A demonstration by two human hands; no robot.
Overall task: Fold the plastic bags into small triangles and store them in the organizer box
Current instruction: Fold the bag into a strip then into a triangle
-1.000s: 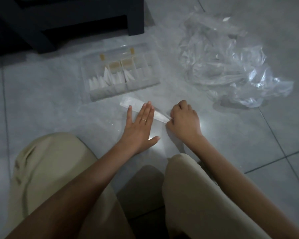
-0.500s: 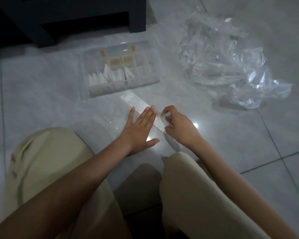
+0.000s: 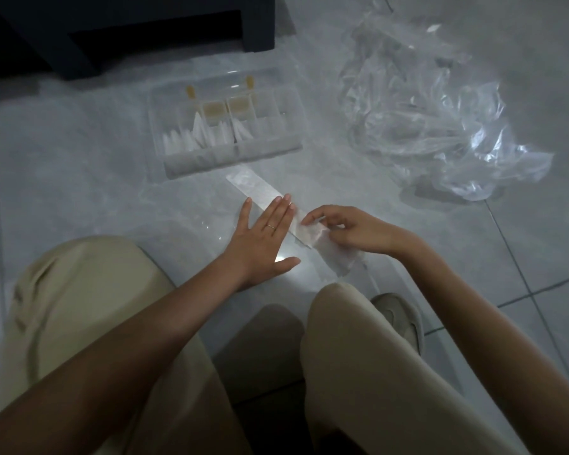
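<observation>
The left hand [image 3: 260, 238] pressed flat on the bag strip [image 3: 257, 188] on the floor, the right hand [image 3: 352, 229] pinched its near end, seemingly starting the triangle folds — beyond, the organizer box [image 3: 230, 156] held several triangles [image 3: 197, 133], and a heap of bags [image 3: 434, 119] waited.

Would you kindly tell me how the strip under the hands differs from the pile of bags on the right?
The strip is folded flat into a narrow band; the pile is crumpled and puffy. The left hand presses the strip and the right hand pinches its near end; the pile lies untouched. Both are clear plastic on the tiled floor.
</observation>
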